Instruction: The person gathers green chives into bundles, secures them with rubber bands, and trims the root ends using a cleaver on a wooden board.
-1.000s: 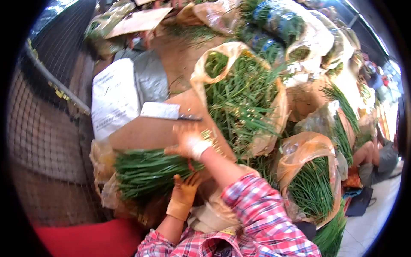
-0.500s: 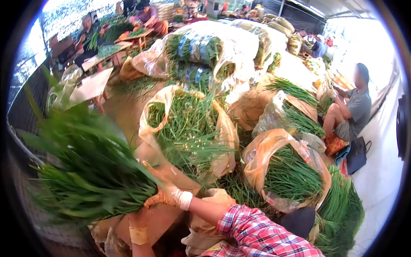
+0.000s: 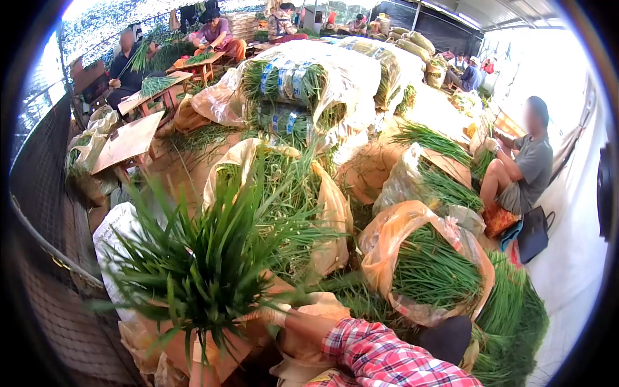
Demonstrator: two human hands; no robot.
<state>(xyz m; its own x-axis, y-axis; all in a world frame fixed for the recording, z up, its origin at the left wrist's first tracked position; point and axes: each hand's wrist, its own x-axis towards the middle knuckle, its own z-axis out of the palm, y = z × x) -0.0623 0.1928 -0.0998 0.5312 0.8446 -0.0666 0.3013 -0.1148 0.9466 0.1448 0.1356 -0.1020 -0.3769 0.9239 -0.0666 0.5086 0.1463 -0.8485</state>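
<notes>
A thick bunch of green chives stands at the lower left, its leaf tips fanned up and toward me. My right hand, in a pale glove under a red plaid sleeve, reaches to the lower part of the bunch from the right. Beneath the leaves, my left hand comes up to the base from below; a pale glove cuff shows at its wrist. Leaves hide most of the fingers of both hands, which grip the bunch. Behind the leaves is a brown board.
An open bag of loose chives lies ahead, another bag of neater chives to the right. Stacked, wrapped bundles rise behind. A seated person works at right; several others sit farther back. Netting runs along the left.
The bunch has swung from lying tilted leftward to more upright, its leaf tips now toward me. My hands have turned with it and are more covered by leaves.
</notes>
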